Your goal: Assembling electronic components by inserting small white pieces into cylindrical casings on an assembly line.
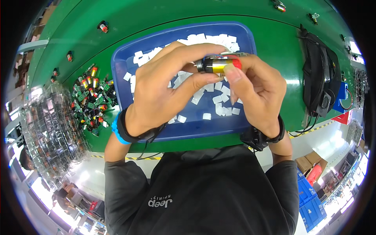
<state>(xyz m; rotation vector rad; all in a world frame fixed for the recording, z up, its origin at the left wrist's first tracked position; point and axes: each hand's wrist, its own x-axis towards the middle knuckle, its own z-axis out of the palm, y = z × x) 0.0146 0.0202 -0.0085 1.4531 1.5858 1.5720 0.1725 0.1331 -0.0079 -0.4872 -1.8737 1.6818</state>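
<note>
Over the tray (211,127): the battery (219,65), held level between both hands, black end to the left, gold in the middle, red end to the right.
Battery top: a thin strip (232,54) and wires (214,57) run along it, some red, some blue.
Left hand (160,74): pinching the black end, thumb below and index finger above; the other fingers are mostly hidden behind.
Right hand (260,84): pinching the red end, thumb on the near face, index finger curled at the far side.
Wrists: black straps on both, with a blue band (118,127) beside the left one.
Tray: blue, with many white squares (206,116) scattered inside, some overlapping.
Left of tray: a pile (91,94) of green boards and red-and-gold batteries; farther left, a stack of clear packs (51,125).
Far side of table (278,39): single units lie apart, one beyond the tray's far left corner (103,26), others toward the right (280,7).
Right of tray: a black bag (319,74) on the green top, with a blue box (340,97) just beside it.
Floor, lower right: blue crates (313,203) near an open carton (311,159).
</note>
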